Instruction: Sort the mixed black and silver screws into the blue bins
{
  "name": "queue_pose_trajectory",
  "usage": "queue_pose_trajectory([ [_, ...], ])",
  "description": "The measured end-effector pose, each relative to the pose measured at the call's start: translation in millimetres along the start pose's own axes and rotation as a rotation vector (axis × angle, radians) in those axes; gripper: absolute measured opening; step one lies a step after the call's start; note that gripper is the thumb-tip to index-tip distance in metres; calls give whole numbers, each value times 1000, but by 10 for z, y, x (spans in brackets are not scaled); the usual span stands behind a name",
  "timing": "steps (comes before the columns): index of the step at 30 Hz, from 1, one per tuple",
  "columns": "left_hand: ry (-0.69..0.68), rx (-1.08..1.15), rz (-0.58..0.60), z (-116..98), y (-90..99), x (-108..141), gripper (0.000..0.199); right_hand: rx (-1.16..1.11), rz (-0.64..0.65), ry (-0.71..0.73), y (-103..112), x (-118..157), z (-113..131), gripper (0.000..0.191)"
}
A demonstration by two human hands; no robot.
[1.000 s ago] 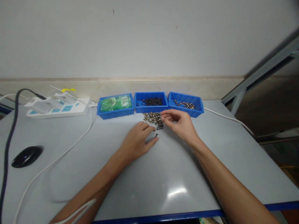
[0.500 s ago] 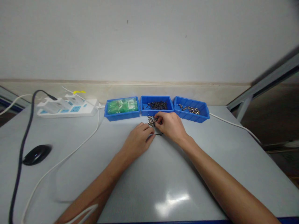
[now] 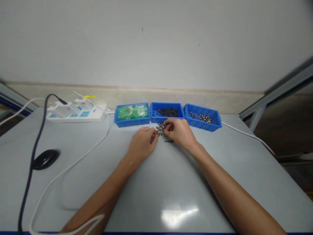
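A small heap of shiny metal parts (image 3: 160,129) lies on the table in front of the middle blue bin. From its left side, my left hand (image 3: 142,144) reaches in with thumb and forefinger pinched at the heap's edge. My right hand (image 3: 181,133) bends over the other side, its fingertips pinched together among the parts. What either pinch holds is too small to make out. One thin dark screw-like piece (image 3: 168,141) rests on the table just below my right hand.
Behind the hands stand a blue bin with green bagged items (image 3: 132,123), a middle bin of dark screws (image 3: 168,113) and a right bin of shiny metal parts (image 3: 204,118). Left are a power strip (image 3: 97,114), a black mouse (image 3: 46,159) and cables (image 3: 75,163).
My left hand has moved from beside the dark piece up to the heap's edge, its fingers now pinched. My right hand stays over the heap. The whole view has shifted slightly.
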State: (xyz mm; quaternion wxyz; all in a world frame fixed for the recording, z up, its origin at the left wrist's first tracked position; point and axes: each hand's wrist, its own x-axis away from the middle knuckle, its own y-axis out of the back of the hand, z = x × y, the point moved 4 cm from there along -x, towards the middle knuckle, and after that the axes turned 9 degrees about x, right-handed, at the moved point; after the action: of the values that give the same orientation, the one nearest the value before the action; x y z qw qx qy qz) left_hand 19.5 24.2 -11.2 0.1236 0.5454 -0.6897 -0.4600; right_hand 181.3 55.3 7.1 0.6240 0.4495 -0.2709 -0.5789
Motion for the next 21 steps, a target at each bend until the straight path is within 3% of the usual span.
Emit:
queue_pose_trajectory([
  [2, -9, -4, -21, 16, -9, 2, 4, -194, 1, -69, 43, 50, -67, 27],
  [5, -40, 15, -31, -6, -10, 10, 4, -585, 116, -197, 89, 196, -192, 28],
  [9, -147, 84, 74, -115, -34, 29, 5, -704, 254, -238, 168, 346, -265, 20],
  [11, -204, 78, 137, -164, -78, 39, 6, -743, 181, -254, 231, 310, -266, 21],
  [16, -213, 31, 154, -186, -199, 25, 11, -803, -201, -235, 374, 109, -222, 26],
  [18, -204, 21, 156, -190, -219, 14, 14, -784, -248, -211, 361, 119, -227, 23],
  [21, -198, 22, 130, -206, -190, 2, 13, -754, -191, -194, 274, 245, -301, 26],
])
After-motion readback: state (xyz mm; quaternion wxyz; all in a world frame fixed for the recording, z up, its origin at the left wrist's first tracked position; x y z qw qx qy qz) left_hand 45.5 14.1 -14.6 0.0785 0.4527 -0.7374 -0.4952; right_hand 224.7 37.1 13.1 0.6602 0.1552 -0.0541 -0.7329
